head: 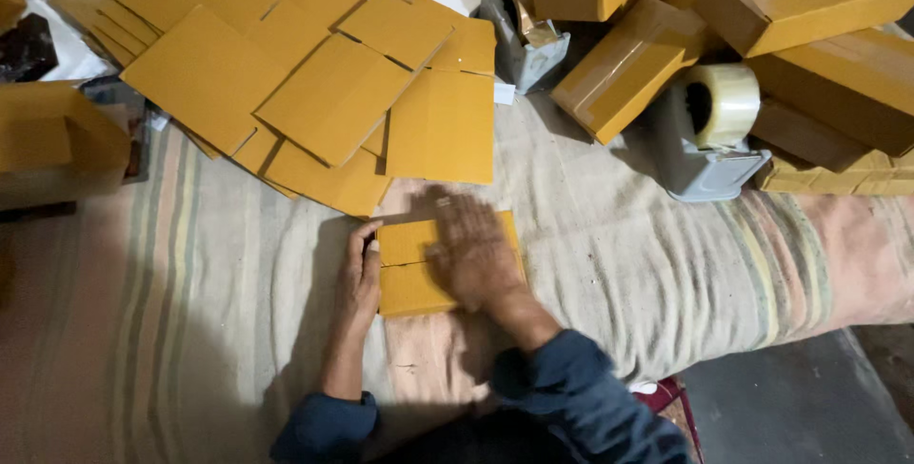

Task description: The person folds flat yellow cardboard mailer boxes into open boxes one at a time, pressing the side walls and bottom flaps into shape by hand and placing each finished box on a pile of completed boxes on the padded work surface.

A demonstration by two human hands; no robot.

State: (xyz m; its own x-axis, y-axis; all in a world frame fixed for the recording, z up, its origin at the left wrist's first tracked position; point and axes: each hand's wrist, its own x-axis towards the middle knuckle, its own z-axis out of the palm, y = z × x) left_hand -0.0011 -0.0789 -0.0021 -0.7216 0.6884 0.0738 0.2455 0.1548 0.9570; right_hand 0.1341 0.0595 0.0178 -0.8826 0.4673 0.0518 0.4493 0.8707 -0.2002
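Note:
A small yellow-brown cardboard box point(407, 266) lies flat on the striped blanket point(209, 312) right in front of me. My left hand point(360, 278) rests against the box's left edge, fingers curled along its side. My right hand point(473, 253) lies flat on top of the box, blurred with motion, palm down and fingers spread. Both arms wear dark blue sleeves.
A heap of flat cardboard blanks point(305, 83) spreads behind the box. Taped-up boxes point(809, 7) pile at the back right. A grey tape dispenser with a clear roll point(709, 126) stands right of centre, another point(524, 31) further back. An assembled box point(52, 145) sits far left.

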